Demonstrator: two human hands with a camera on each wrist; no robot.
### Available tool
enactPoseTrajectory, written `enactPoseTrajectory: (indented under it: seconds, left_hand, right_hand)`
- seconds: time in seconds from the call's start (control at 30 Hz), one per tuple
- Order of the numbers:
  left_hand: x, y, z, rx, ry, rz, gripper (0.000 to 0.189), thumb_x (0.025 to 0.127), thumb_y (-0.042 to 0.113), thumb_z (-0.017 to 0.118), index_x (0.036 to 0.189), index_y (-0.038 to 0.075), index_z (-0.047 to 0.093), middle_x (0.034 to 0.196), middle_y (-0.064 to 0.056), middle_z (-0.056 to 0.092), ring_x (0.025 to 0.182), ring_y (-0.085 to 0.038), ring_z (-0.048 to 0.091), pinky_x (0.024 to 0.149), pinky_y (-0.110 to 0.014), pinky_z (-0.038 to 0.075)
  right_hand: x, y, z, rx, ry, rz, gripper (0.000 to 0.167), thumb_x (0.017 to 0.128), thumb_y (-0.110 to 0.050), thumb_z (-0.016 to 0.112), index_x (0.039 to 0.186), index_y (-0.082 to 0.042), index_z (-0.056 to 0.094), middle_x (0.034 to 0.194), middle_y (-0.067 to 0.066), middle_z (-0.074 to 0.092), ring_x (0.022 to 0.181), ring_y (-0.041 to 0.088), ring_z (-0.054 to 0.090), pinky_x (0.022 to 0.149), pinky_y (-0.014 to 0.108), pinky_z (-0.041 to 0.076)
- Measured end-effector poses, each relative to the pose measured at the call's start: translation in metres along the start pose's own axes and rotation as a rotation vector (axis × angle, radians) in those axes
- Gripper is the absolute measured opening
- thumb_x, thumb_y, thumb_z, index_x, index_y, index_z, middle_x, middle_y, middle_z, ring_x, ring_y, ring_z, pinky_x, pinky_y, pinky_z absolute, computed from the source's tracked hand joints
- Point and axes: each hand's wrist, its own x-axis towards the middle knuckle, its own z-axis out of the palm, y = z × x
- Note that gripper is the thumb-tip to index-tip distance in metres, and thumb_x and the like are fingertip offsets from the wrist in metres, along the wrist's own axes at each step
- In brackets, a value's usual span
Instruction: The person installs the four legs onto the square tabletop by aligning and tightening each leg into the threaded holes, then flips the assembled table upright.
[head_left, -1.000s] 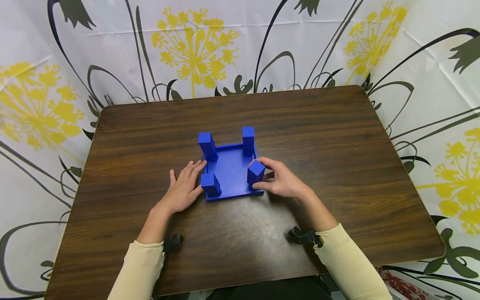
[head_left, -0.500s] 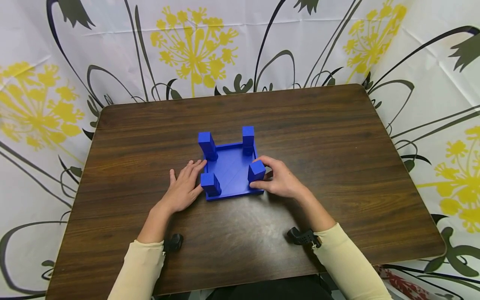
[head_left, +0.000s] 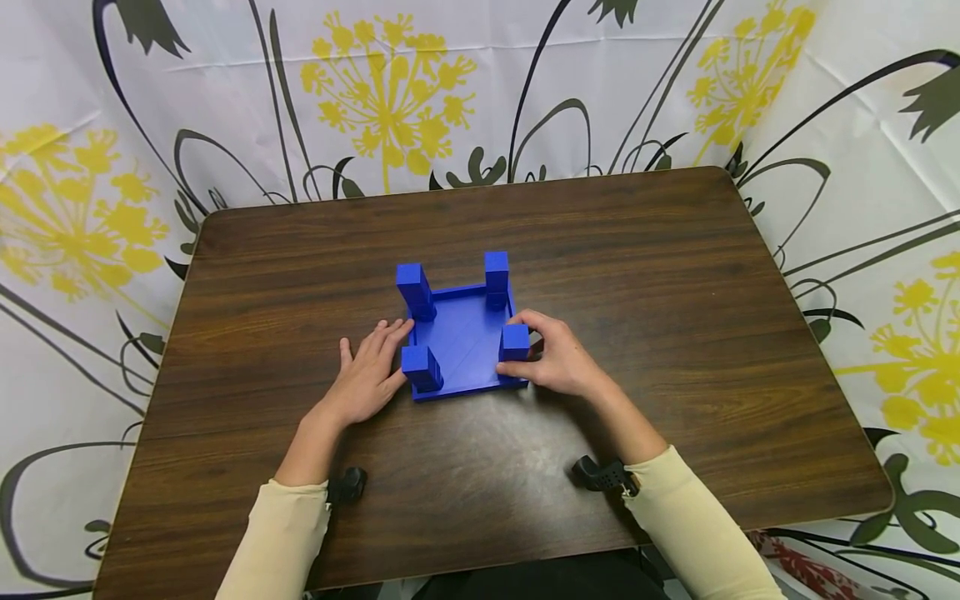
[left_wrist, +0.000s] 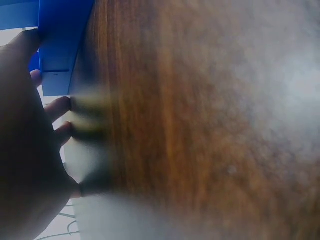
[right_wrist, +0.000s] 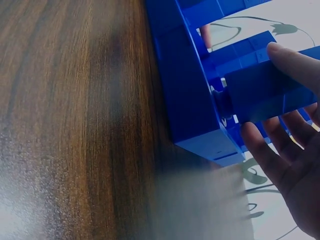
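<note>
A shallow blue square tray-like base (head_left: 468, 342) lies on the table with a square post standing at each corner. My right hand (head_left: 566, 358) pinches the near-right post (head_left: 515, 342) between thumb and fingers. In the right wrist view, a narrow round neck (right_wrist: 223, 102) shows between that post (right_wrist: 265, 90) and the base's corner. My left hand (head_left: 367, 375) lies with fingers spread, its fingertips against the base's left side, beside the near-left post (head_left: 420, 367). The far-left post (head_left: 415, 290) and far-right post (head_left: 497, 279) stand untouched.
The dark wood-grain table (head_left: 637, 275) extends well past the base on every side. A white curtain (head_left: 247, 108) with yellow and grey plant prints hangs behind and at both sides. Dark wrist devices (head_left: 347, 485) sit at both sleeves.
The near-right post has turned in my right hand, from cornerwise to lined up with the base. The right hand has shifted only slightly; the left hand stays still.
</note>
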Motion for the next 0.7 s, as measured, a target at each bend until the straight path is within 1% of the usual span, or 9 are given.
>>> enactPoseTrajectory:
  seconds: [0.23,0.33,0.5,0.57,0.7]
  left_hand:
    - [0.0005,-0.0001,0.0,-0.001,-0.004,-0.001,0.068,0.1,0.03,0.05,0.158,0.025,0.015,0.161,-0.009,0.019,0.149,-0.033,0.007,0.103,-0.075,-0.005]
    - [0.0009,-0.0007,0.0001,0.001,-0.006,-0.003,0.067,0.101,0.034,0.049,0.158,0.026,0.015,0.161,-0.009,0.019,0.149,-0.033,0.007,0.103,-0.075,-0.006]
    - [0.0009,-0.0021,0.0009,0.003,-0.005,-0.004,0.065,0.103,0.041,0.046,0.158,0.026,0.015,0.161,-0.01,0.019,0.149,-0.033,0.007,0.102,-0.075,-0.006]
    - [0.0006,-0.002,0.0008,0.002,-0.007,-0.005,0.065,0.103,0.042,0.045,0.158,0.026,0.014,0.161,-0.01,0.019,0.149,-0.033,0.007,0.103,-0.075,-0.007]
    - [0.0003,-0.0021,0.001,0.002,-0.007,-0.008,0.066,0.103,0.044,0.045,0.158,0.027,0.014,0.161,-0.009,0.019,0.149,-0.032,0.006,0.103,-0.074,-0.007]
  right_hand:
    - [0.0007,-0.0011,0.001,-0.007,0.009,-0.004,0.04,0.071,-0.015,0.089,0.1,-0.012,0.062,0.087,-0.002,0.063,0.084,0.014,0.062,0.07,0.034,0.056]
    - [0.001,-0.002,0.0012,-0.028,0.01,-0.006,0.041,0.071,-0.016,0.09,0.101,-0.012,0.062,0.089,-0.002,0.063,0.086,0.014,0.062,0.072,0.034,0.055]
    - [0.0007,-0.0032,0.0009,-0.116,-0.009,-0.011,0.047,0.074,-0.021,0.088,0.112,-0.012,0.063,0.107,-0.001,0.065,0.096,0.014,0.062,0.079,0.038,0.054]
    - [0.0004,-0.0034,0.0006,-0.139,-0.024,-0.011,0.05,0.075,-0.023,0.088,0.117,-0.012,0.063,0.115,0.0,0.064,0.102,0.014,0.06,0.081,0.037,0.053]
    - [0.0002,-0.0021,-0.0004,-0.137,-0.053,-0.039,0.055,0.075,-0.022,0.088,0.123,-0.014,0.063,0.116,0.005,0.064,0.105,0.013,0.058,0.083,0.038,0.05]
